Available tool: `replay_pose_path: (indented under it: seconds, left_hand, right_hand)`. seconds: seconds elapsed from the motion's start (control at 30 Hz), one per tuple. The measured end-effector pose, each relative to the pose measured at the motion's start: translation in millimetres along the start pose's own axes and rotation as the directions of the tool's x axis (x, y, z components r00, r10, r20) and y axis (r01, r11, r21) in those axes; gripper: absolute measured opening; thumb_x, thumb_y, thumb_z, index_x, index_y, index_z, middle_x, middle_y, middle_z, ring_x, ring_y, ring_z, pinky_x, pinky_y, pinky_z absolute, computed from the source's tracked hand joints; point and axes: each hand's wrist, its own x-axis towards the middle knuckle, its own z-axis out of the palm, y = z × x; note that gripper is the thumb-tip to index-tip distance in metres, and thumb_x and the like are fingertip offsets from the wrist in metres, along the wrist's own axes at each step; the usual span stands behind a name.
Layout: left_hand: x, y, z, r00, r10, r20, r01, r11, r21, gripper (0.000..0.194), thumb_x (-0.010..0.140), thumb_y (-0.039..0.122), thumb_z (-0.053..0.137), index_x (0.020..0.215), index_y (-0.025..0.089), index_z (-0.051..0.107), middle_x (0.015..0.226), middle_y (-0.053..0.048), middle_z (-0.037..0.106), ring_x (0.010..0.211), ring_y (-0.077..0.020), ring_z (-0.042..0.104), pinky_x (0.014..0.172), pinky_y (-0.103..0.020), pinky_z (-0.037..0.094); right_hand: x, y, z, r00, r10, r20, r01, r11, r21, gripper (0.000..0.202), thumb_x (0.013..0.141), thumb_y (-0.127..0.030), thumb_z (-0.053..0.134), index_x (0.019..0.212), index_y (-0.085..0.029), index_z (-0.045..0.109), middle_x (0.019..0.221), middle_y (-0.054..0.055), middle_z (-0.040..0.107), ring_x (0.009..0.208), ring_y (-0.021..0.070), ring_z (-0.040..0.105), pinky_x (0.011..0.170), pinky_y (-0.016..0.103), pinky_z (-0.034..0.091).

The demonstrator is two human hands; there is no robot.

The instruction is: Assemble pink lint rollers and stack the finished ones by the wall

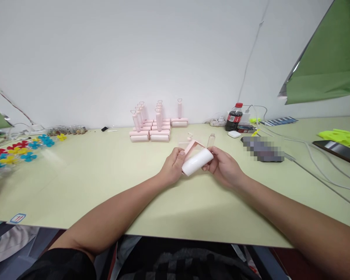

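Left hand (172, 166) and right hand (221, 165) both grip the white roll (197, 162) in its pink frame (192, 147). A slipping grip might drop it onto the counter (105, 182) beneath the roll.

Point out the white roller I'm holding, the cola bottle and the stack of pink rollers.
white roller (197, 161), head view, middle of the white drum.
cola bottle (233, 118), head view, dark body.
stack of pink rollers (156, 126), head view, stacked bases.

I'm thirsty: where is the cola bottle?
The cola bottle stands at the table's far edge by the wall, right of the pink rollers.
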Motion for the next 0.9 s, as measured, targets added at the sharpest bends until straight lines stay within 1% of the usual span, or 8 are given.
replay_pose_path:
  seconds: [0.13,0.27,0.33,0.47,0.6,0.7,0.77,0.9]
  left_hand:
    - [-6,6,0.0,0.994,0.105,-0.001,-0.105,0.992,0.069,0.042,0.098,0.056,0.028,0.107,0.021,0.049,0.086,-0.002,0.062,0.077,-0.0178,0.056,0.069,-0.029,0.041]
    - [-15,16,0.7,0.97,0.225,0.096,-0.23,0.973,0.036,0.045,0.099,0.055,0.024,0.123,0.022,0.043,0.112,-0.008,0.065,0.09,-0.0214,0.061,0.079,-0.035,0.046]
    - [-17,18,0.8,0.942,0.315,0.12,-0.328,0.938,0.111,0.046,0.099,0.055,0.023,0.123,0.023,0.047,0.121,-0.01,0.062,0.1,-0.0235,0.058,0.088,-0.038,0.044]
    - [-15,16,0.1,0.913,0.39,0.122,-0.407,0.847,0.341,0.052,0.097,0.057,0.024,0.115,0.018,0.055,0.109,-0.012,0.061,0.099,-0.0257,0.052,0.093,-0.042,0.038]
    - [-12,14,-5.1,0.885,0.458,0.084,-0.461,0.836,0.298,0.058,0.094,0.061,0.031,0.128,0.016,0.046,0.117,-0.014,0.054,0.106,-0.0263,0.049,0.095,-0.042,0.038]
    - [-11,18,-14.3,0.834,0.519,0.187,-0.549,0.815,0.187,0.072,0.085,0.063,0.052,0.138,0.016,0.035,0.122,-0.015,0.052,0.11,-0.027,0.05,0.096,-0.041,0.039]
    - [-10,24,-20.9,0.812,0.488,0.319,-0.557,0.811,0.178,0.072,0.077,0.059,0.067,0.132,0.02,0.043,0.118,-0.012,0.057,0.105,-0.0264,0.052,0.096,-0.041,0.039]
    - [-10,33,-28.4,0.86,0.301,0.413,-0.422,0.874,0.242,0.051,0.074,0.058,0.07,0.104,0.021,0.054,0.099,-0.006,0.06,0.088,-0.0217,0.054,0.081,-0.035,0.043]
  right_hand:
    - [-8,-3,6,0.995,0.051,0.088,-0.058,0.996,0.075,0.022,0.083,-0.044,0.06,0.088,-0.023,0.056,0.077,0.0,0.058,0.068,0.0157,0.057,0.06,0.027,0.051]
    - [-24,-3,15,0.926,0.171,0.338,-0.194,0.98,0.037,0.061,0.082,-0.074,0.036,0.113,-0.024,0.055,0.104,0.009,0.064,0.092,0.0251,0.063,0.077,0.041,0.053]
    - [-29,-3,17,0.891,0.19,0.413,-0.222,0.974,0.032,0.07,0.078,-0.078,0.037,0.12,-0.024,0.052,0.107,0.011,0.064,0.094,0.0266,0.063,0.079,0.044,0.053]
    - [-28,1,17,0.909,0.142,0.392,-0.176,0.983,0.052,0.053,0.08,-0.067,0.049,0.11,-0.024,0.057,0.104,0.009,0.065,0.09,0.0254,0.062,0.077,0.041,0.053]
    - [-22,5,12,0.932,0.076,0.355,-0.016,0.985,-0.169,0.048,0.08,-0.063,0.054,0.103,-0.021,0.06,0.091,0.006,0.062,0.081,0.0225,0.057,0.07,0.035,0.049]
    - [-19,5,9,0.915,-0.009,0.403,0.21,0.863,-0.459,0.045,0.08,-0.061,0.059,0.095,-0.019,0.06,0.081,0.001,0.057,0.073,0.018,0.051,0.066,0.029,0.042]
    - [-19,3,7,0.902,-0.015,0.431,0.284,0.772,-0.568,0.045,0.086,-0.061,0.052,0.089,-0.018,0.059,0.077,0.001,0.055,0.07,0.0166,0.048,0.065,0.028,0.038]
    - [-21,-5,4,0.923,0.042,0.382,0.283,0.598,-0.749,0.052,0.092,-0.064,0.039,0.084,-0.018,0.061,0.077,0.002,0.06,0.071,0.0178,0.051,0.063,0.028,0.036]
